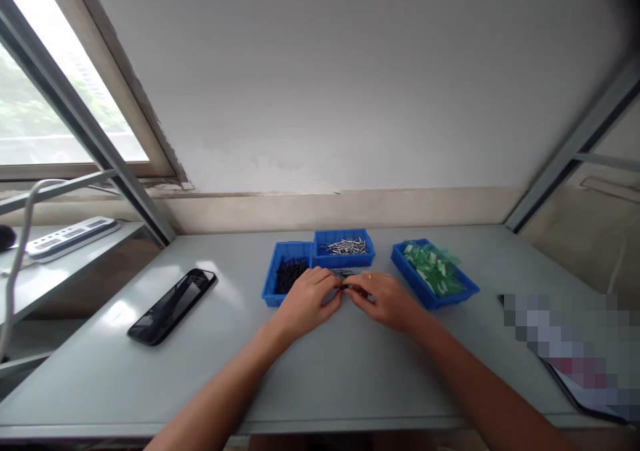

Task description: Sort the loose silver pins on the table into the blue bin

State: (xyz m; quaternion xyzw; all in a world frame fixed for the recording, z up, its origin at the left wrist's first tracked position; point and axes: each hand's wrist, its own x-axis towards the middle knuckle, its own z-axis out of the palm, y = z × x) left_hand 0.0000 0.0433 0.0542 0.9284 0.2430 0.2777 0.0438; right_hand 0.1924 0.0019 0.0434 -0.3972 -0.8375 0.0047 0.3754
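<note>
Fingertips of both hands meet over the middle of the table. My left hand [309, 299] and my right hand [384, 297] are closed in a pinch around a small dark piece [344, 286], mostly covered by the fingers. Just behind them lie a few thin metal pieces [346, 273], partly hidden. Beside my left hand stands a blue tray [270, 285] of small black parts [290, 274]. Further back, another blue tray [345, 261] holds many silvery pin-like pieces [351, 245]. To the right of my right hand, a third blue tray [454, 300] contains green plastic packets [434, 267].
A black phone [173, 306] lies on the grey table [320, 377] at left. At the right edge is a flat dark-edged device [565, 384], its surface blurred out. A white power strip [75, 237] rests on a side shelf. The wall [340, 104] closes off the back.
</note>
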